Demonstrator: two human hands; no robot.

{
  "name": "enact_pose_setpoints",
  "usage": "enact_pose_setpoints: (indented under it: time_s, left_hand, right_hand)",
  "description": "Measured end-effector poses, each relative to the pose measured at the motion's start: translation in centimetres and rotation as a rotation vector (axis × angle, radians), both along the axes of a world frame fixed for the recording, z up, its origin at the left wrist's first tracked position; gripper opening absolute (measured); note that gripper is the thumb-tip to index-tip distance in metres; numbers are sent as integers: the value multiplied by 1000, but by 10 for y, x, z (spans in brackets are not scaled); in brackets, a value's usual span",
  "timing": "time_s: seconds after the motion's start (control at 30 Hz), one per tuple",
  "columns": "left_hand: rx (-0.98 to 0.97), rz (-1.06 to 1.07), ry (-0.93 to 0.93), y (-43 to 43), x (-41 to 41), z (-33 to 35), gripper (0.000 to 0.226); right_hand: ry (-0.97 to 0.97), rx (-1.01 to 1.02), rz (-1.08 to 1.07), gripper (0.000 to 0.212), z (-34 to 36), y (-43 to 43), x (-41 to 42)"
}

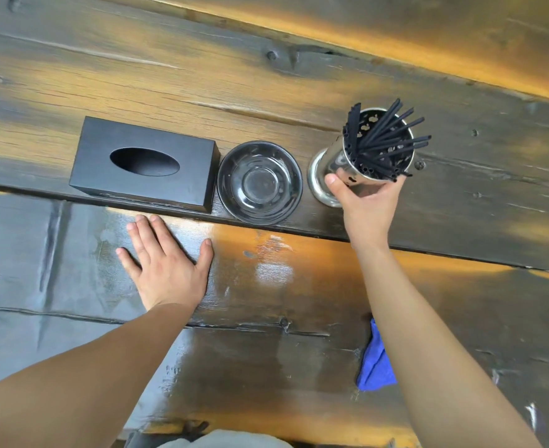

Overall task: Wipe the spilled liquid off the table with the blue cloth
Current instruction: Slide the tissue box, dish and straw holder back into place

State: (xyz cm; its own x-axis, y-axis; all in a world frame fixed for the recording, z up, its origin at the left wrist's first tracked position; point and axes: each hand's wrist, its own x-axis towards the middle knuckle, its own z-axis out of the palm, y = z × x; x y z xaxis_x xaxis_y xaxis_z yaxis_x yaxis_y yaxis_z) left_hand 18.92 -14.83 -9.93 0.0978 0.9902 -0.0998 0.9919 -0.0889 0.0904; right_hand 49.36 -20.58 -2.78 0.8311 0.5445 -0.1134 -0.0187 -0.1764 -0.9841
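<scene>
Fingers of the right hand [368, 202] are gripping the steel chopstick holder [360, 163]; left hand [166, 266] is lying flat, open. Keeping it upright is advisable, blue cloth [375, 363] waiting.

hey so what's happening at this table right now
A person's right hand grips a metal holder full of black straws, while the left hand rests flat on the wooden table. The blue cloth lies untouched near the right forearm, and wet streaks still shine in front of the bowl.
</scene>
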Motion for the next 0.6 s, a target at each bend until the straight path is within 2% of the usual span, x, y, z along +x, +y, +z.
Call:
enact_pose_setpoints:
  time_s: [0.43, 0.6]
  left_hand:
    - [6, 5, -9, -2, 2, 5, 97]
    - [10, 9, -24, -2, 1, 4, 97]
  right_hand:
    - [51, -23, -7, 84, -9, -33, -24]
    - [54, -8, -4, 81, -13, -36, -28]
